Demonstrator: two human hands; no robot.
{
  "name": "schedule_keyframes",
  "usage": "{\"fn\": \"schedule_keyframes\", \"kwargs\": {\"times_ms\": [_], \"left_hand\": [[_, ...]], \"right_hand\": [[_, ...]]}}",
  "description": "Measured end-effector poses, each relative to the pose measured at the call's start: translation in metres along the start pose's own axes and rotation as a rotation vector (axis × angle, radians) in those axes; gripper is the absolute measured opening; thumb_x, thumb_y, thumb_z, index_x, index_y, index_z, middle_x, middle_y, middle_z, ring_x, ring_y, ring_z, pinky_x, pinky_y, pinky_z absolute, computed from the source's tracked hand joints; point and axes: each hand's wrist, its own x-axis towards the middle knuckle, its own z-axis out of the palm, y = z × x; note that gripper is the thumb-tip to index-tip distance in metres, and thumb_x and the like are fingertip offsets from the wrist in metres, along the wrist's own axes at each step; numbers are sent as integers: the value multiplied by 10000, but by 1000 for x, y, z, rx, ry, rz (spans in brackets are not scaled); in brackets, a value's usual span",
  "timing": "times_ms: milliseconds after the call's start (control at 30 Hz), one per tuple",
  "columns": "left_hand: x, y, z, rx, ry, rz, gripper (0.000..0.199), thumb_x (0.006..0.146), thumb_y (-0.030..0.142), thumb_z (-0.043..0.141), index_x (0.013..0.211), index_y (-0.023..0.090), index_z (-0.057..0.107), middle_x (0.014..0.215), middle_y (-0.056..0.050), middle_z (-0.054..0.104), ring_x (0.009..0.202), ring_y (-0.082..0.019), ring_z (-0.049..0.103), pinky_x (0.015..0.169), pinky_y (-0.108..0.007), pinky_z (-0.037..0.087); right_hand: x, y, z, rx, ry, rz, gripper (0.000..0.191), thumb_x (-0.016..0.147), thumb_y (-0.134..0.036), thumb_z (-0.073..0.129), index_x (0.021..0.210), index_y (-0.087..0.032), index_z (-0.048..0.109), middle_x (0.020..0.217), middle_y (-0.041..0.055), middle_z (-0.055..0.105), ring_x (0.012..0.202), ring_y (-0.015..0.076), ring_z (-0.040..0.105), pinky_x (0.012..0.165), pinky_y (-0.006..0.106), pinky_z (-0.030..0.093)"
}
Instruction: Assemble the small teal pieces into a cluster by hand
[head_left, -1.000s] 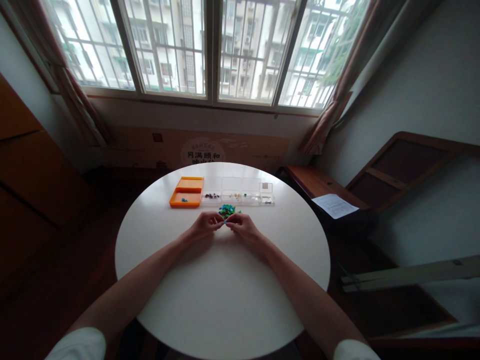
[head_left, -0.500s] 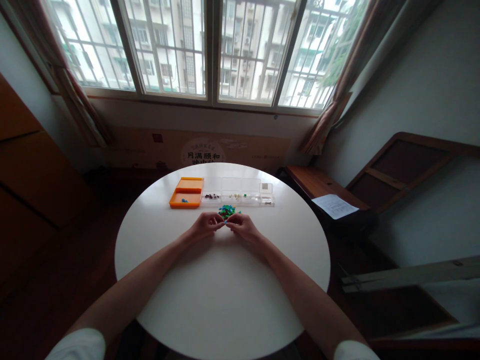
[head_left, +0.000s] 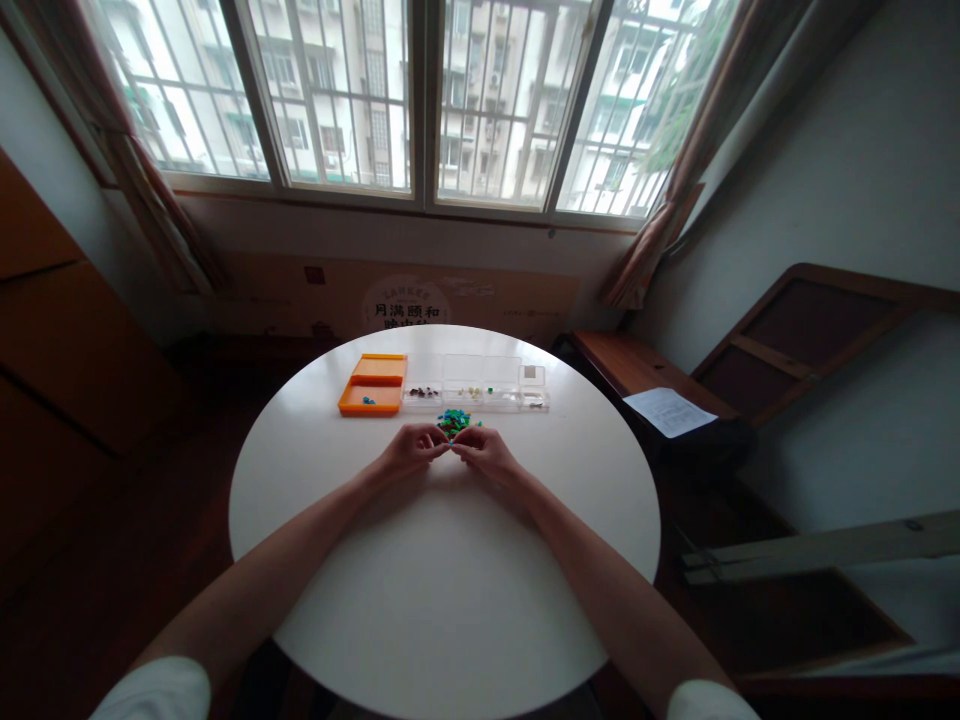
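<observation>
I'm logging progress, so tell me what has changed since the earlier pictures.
Nothing visibly changed. The left hand and right hand still meet at the fingertips around a tiny blue piece by the heap of small pieces; the orange box and clear boxes stayed put.

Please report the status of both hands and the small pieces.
Left hand and right hand pinching one tiny blue piece. Colourful pile just beyond. Nothing visibly blocking.
</observation>
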Motion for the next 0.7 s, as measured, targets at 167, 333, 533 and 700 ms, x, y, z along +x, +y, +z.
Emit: {"fn": "schedule_keyframes", "kwargs": {"times_ms": [167, 333, 533, 700], "left_hand": [[0, 0, 0, 3, -7, -16, 318, 750, 421, 617, 741, 103, 626, 551, -2, 582, 469, -83, 540, 424, -157, 384], [0, -1, 0, 4, 9, -4, 315, 749, 416, 617, 716, 103, 614, 555, 1, 576, 467, -75, 524, 422, -154, 381], [0, -1, 1, 0, 3, 4, 313, 751, 417, 615, 725, 105, 616, 561, -1, 583, 474, -80, 536, 431, -159, 387], [-1, 0, 0, 9, -1, -2, 312, 755, 416, 614, 731, 105, 622, 569, -6, 586, 482, -82, 539, 437, -160, 387]], "right_hand": [[0, 1, 0, 2, 0, 0, 314, 673, -420, 676, 781, -127, 637, 627, 5, 587, 504, 89, 515, 480, 216, 423], [0, 1, 0, 14, 2, 3, 317, 670, -422, 677, 782, -128, 637, 628, 4, 588, 501, 89, 514, 479, 220, 425], [-1, -2, 0, 11, 4, 12, 320, 669, -424, 679, 782, -127, 637, 623, 6, 586, 506, 91, 515, 477, 216, 421], [-1, -1, 0, 9, 2, 12, 318, 674, -424, 674, 792, -132, 637, 637, 6, 590, 503, 90, 514, 475, 218, 419]]}}
